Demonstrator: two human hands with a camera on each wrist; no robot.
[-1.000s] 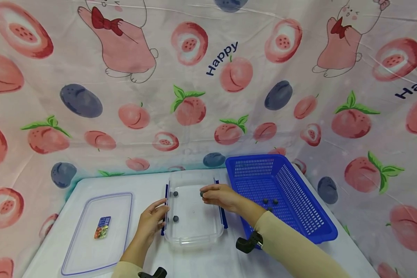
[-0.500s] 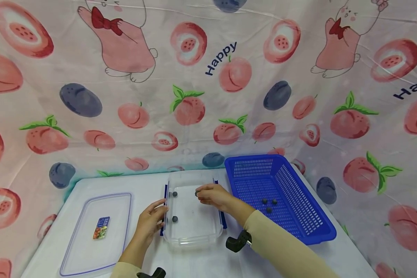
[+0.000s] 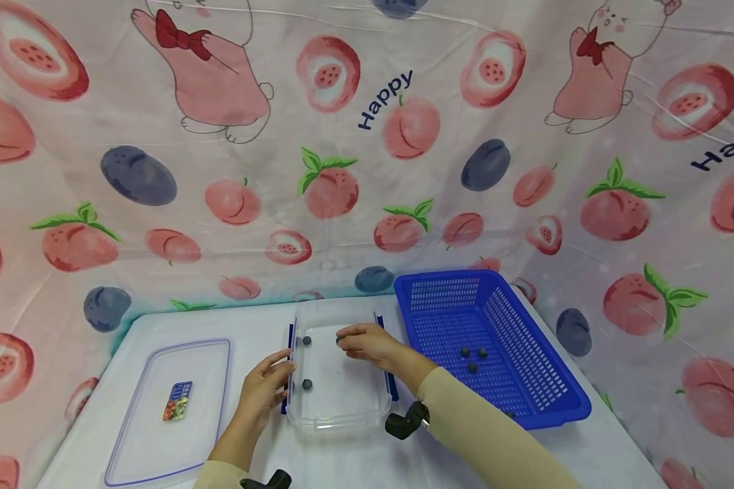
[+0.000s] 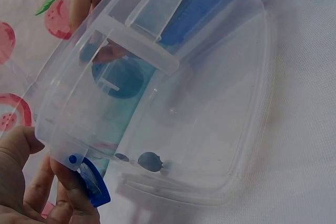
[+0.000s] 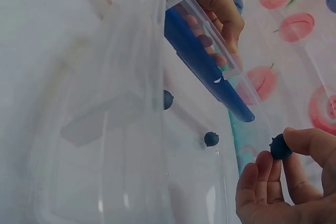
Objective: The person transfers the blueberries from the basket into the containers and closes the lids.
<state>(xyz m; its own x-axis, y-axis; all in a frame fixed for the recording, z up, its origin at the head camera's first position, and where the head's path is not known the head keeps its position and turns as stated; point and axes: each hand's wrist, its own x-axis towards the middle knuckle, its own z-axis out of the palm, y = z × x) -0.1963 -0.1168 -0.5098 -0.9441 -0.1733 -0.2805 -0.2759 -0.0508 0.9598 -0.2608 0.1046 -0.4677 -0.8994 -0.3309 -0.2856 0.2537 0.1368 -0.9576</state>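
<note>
My right hand (image 3: 373,348) pinches a blueberry (image 5: 281,147) between thumb and fingertips, over the clear plastic box (image 3: 342,426). In the right wrist view the berry's small crown shows. Inside the box, near its left wall, lie a blueberry (image 3: 306,340) at the back and another blueberry (image 3: 307,384) farther forward. My left hand (image 3: 268,384) holds the box's left side, its fingers beside the blue clip (image 4: 94,182) and its thumb up at the rim.
A blue slotted basket (image 3: 553,370) with several blueberries (image 3: 472,367) stands right of the box. To the left lies a clear lid (image 3: 141,435) with a blue-edged border and a colourful label (image 3: 177,401). Behind the white table (image 3: 257,322) hangs a fruit-print cloth (image 3: 269,170).
My right hand has moved a little to the left over the box, carrying the blueberry. The left hand stays at the box's left side, and the two berries inside lie as before.
</note>
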